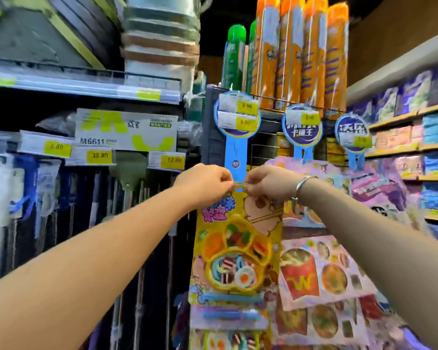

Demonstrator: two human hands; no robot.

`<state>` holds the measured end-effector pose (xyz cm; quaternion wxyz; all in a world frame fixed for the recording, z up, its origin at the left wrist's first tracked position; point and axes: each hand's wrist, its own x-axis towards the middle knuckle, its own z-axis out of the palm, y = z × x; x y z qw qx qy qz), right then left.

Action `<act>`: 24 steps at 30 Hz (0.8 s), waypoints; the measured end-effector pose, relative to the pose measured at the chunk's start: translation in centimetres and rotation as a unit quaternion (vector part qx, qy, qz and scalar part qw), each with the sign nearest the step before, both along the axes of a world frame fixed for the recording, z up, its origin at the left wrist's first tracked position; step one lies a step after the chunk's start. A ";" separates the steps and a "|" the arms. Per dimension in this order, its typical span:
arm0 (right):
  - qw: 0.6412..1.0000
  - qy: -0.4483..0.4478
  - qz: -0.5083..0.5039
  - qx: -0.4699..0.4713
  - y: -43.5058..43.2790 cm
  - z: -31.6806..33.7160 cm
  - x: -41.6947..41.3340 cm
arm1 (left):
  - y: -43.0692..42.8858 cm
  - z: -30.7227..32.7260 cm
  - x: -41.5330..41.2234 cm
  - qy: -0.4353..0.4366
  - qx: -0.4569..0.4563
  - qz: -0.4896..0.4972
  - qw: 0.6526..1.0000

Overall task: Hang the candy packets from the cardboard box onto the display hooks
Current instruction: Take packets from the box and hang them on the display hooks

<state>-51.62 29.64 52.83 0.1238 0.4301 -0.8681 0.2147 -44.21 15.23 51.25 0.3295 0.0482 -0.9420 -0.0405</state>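
Leftmost, a dark shelf bay carries yellow price tags [98, 155] above hanging mop handles. Next, the left hand [204, 184] reaches up with its fingertips pinched on the top edge of a yellow candy packet [234, 246], which hangs down against a blue display strip [235, 157]. Beside it, almost touching, the right hand [269, 183], with a silver bracelet [302, 184] at the wrist, pinches the same top edge. Further right, a pink fries-print packet [321, 271] hangs under two more round blue strip headers, with orange cans [301, 51] standing on top.
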 end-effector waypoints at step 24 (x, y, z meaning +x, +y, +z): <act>0.982 0.096 -0.113 -0.119 -4.9 0.5 -5.3 | -0.3 0.7 -4.6 0.159 0.047 0.213 0.963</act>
